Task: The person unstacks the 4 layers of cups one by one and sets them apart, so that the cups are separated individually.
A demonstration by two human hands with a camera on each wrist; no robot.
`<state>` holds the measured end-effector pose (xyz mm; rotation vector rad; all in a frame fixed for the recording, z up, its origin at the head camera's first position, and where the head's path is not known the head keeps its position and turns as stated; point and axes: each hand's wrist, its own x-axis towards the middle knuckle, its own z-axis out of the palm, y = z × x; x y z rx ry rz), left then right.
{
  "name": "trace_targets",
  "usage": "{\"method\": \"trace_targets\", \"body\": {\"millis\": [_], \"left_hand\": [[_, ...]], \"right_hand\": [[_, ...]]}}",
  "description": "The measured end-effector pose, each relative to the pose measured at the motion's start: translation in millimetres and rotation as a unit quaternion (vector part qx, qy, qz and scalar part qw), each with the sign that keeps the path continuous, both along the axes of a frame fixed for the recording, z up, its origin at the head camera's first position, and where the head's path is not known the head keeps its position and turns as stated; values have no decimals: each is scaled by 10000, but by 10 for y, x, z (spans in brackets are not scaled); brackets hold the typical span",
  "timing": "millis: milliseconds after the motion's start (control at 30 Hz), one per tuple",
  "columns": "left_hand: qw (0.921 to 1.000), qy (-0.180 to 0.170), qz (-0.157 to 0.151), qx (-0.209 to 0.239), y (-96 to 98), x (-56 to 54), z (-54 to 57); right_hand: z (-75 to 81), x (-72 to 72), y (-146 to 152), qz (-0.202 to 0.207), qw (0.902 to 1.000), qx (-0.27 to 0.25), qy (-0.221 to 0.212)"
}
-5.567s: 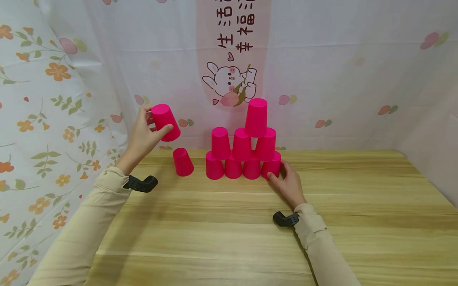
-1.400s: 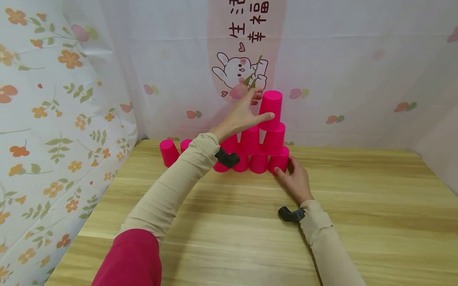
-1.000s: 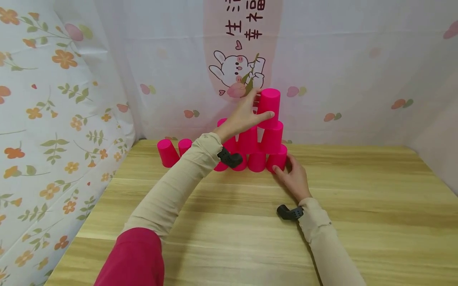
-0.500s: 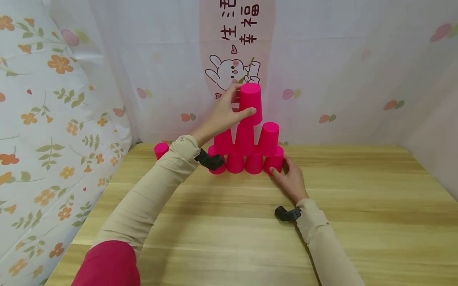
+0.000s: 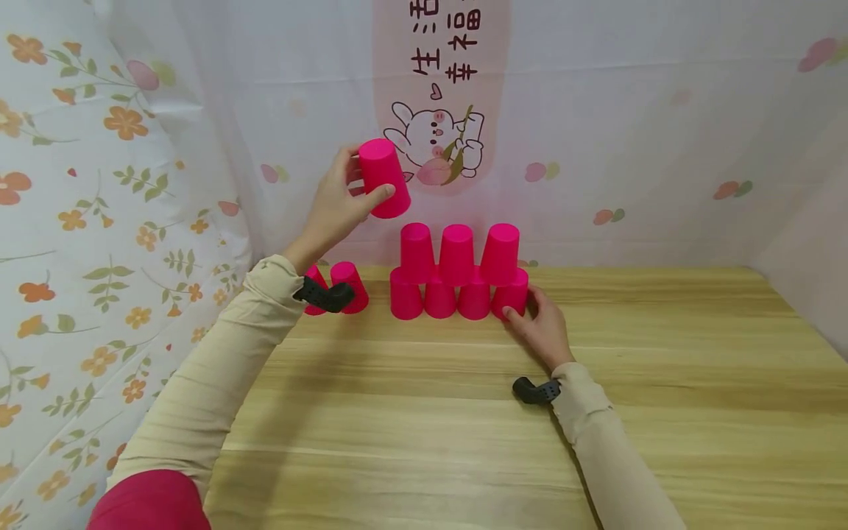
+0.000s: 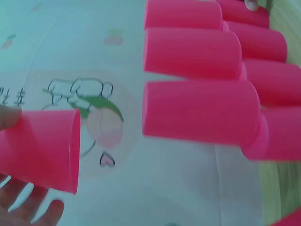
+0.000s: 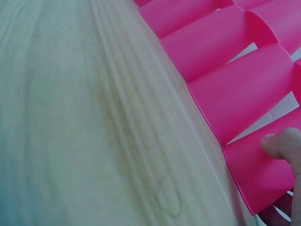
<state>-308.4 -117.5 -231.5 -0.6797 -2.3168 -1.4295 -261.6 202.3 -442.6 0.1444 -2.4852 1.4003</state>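
Note:
In the head view my left hand (image 5: 336,200) grips a pink cup (image 5: 384,180), mouth down and slightly tilted, in the air above and left of a cup stack. The left wrist view shows that held cup (image 6: 40,148) between thumb and fingers, apart from the others. Upside-down pink cups form two rows: three above, such as the middle one (image 5: 456,254), resting on a longer bottom row (image 5: 439,298). Low at the right end, my right hand (image 5: 542,327) holds the last bottom cup (image 5: 511,296), its thumb (image 7: 282,145) on the near side in the right wrist view.
Two more pink cups stand left of the stack; one (image 5: 350,288) is plainly visible, the other partly behind the black wrist camera (image 5: 327,294). A wooden table (image 5: 424,412) lies beneath. A printed cloth (image 5: 629,147) hangs close behind the cups.
My left hand has lifted the top cup off the second row and carried it left. Earlier it set another cup down at the left. My right hand stays on the end cup.

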Motion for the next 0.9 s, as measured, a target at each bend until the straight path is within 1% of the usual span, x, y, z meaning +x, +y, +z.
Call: {"method": "trace_targets", "body": {"millis": [133, 333, 467, 567, 733, 800, 900], "left_hand": [[9991, 47, 406, -128, -201, 71, -20], [9955, 55, 816, -475, -500, 172, -126], [9941, -21, 1005, -400, -685, 221, -176], [9935, -172, 1064, -357, -797, 243, -235], [9898, -357, 1288, -483, -956, 263, -372], [9883, -319, 1415, -465, -1009, 260, -421], [9863, -174, 1616, -296, -1077, 247, -485]], "right_hand": [[3, -10, -17, 27, 10000, -79, -29], [-18, -5, -2, 19, 9999, -79, -80], [-7, 0, -3, 15, 10000, -90, -23], [-21, 3, -4, 12, 10000, -94, -26], [-51, 6, -7, 6, 9999, -91, -74], [-51, 2, -6, 6, 9999, -99, -77], [-38, -3, -6, -20, 9999, -112, -44]]}}
